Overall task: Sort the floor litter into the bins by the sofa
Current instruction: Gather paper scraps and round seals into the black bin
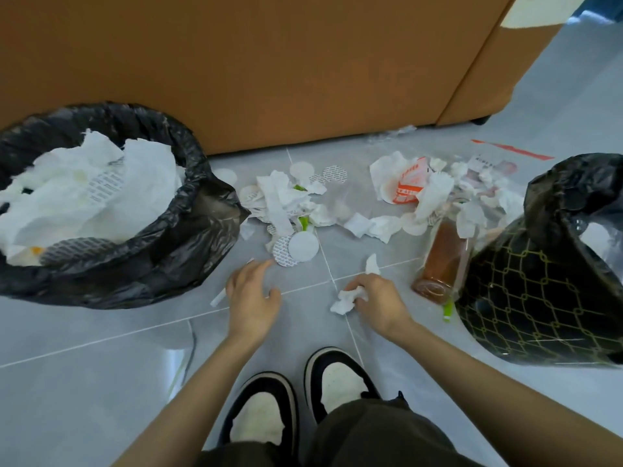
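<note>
Litter lies on the grey tile floor before the sofa: a heap of white paper scraps and round seals (290, 210), and a second heap with an orange-printed wrapper (414, 183). A glass bottle of brown liquid (445, 261) lies beside the right bin. My right hand (377, 301) grips a crumpled white tissue (347, 299) just above the floor. With fingers spread and nothing in it, my left hand (253, 298) hovers near a round white disc (303, 247) and a thin paper strip (218, 298). The left bin (188, 143), lined in black, holds white paper. The right bin (539, 288) has a black liner too.
The orange sofa (269, 62) closes off the back. A red-edged clear bag (505, 153) lies behind the right heap. A small torn tissue piece (372, 264) lies in front of my right hand. My two shoes (303, 399) stand on bare tiles at the bottom.
</note>
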Available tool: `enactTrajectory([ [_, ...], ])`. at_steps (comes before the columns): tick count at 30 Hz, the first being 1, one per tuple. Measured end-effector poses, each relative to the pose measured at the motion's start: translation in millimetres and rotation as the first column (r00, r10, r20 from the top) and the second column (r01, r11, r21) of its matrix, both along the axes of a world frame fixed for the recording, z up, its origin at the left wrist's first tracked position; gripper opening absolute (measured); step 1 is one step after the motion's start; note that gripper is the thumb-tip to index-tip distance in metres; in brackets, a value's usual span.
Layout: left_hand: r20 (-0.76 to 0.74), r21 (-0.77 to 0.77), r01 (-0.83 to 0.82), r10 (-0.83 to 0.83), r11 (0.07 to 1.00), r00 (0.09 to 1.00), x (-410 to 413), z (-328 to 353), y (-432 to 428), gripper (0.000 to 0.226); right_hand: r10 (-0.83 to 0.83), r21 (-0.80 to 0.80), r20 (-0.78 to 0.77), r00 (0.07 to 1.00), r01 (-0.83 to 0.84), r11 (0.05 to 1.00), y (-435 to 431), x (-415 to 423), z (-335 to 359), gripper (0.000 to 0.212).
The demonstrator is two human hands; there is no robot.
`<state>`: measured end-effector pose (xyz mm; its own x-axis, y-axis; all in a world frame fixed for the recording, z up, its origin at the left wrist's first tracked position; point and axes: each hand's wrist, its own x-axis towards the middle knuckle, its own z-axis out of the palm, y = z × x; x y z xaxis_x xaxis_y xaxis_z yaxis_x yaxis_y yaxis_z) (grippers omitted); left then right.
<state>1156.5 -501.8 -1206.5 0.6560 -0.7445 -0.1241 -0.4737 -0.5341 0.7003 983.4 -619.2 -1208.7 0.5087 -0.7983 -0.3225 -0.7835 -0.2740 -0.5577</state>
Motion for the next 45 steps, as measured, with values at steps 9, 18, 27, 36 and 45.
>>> enactTrajectory([
  [9, 0.12, 0.252, -0.065, 0.035, 0.966, 0.992, 22.9, -21.4, 38.2, 0.054, -0.403, 0.654, 0.382, 0.831, 0.065, 0.754, 17.1, 53.5, 43.3, 0.023],
  [18, 0.131, 0.14, -0.01, -0.009, 0.99, 0.991, 24.7, -22.0, 46.8, 0.022, -0.224, 0.326, 0.236, 0.946, 0.14, 0.935, 13.3, 43.0, 21.1, 0.034],
  [27, 0.002, -0.062, -0.021, 0.021, 0.998, 1.0, 10.3, 2.2, 50.6, 0.014, 0.214, -0.112, -0.21, 0.954, -0.241, 0.964, 21.5, 27.2, -3.1, 0.036],
  [36, -0.032, -0.369, -0.056, 0.048, 0.928, 0.998, 0.3, 81.7, 33.1, 0.02, -0.054, -0.02, 0.17, 0.984, 0.058, 0.998, 13.4, 32.6, 12.2, 0.017],
  [45, 0.148, -0.5, -0.058, 0.151, 0.864, 0.977, 32.9, 138.7, 33.6, 0.023, -0.087, -0.038, 0.729, 0.679, 0.168, 0.985, 21.3, 97.5, 117.1, 0.038],
])
